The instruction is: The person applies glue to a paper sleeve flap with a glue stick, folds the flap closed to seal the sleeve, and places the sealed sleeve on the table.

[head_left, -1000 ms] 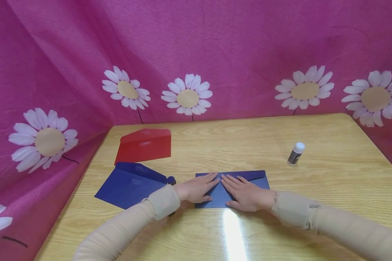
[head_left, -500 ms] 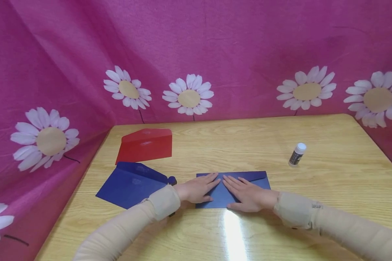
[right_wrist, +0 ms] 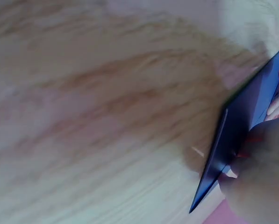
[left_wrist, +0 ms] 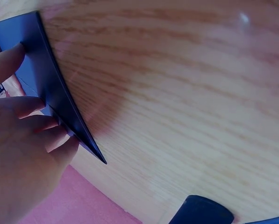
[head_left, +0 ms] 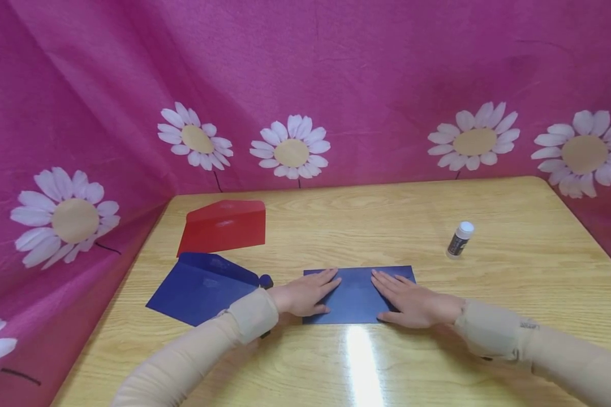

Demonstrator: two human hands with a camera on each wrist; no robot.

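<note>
A blue envelope (head_left: pixel 357 297) lies flat on the table between both hands, its long side toward the person. My left hand (head_left: pixel 305 295) rests on its left part with fingers spread. In the left wrist view, the thumb and fingers of the left hand (left_wrist: pixel 25 121) lie over the envelope (left_wrist: pixel 48 74). On the right part rests my right hand (head_left: pixel 412 299), fingers extended and covering some of the right end. The right wrist view shows the right hand (right_wrist: pixel 261 163) blurred, touching the envelope (right_wrist: pixel 237 126).
Another blue envelope (head_left: pixel 203 291) with its flap raised lies left of the left hand. Behind it is a red envelope (head_left: pixel 226 229), flap also up. A white-capped glue stick (head_left: pixel 460 239) stands at the right. A small dark rounded thing (head_left: pixel 266 281) is beside the left wrist.
My right hand has slid rightward over the envelope, widening the gap between the hands. The left hand and the envelope have stayed in place.
</note>
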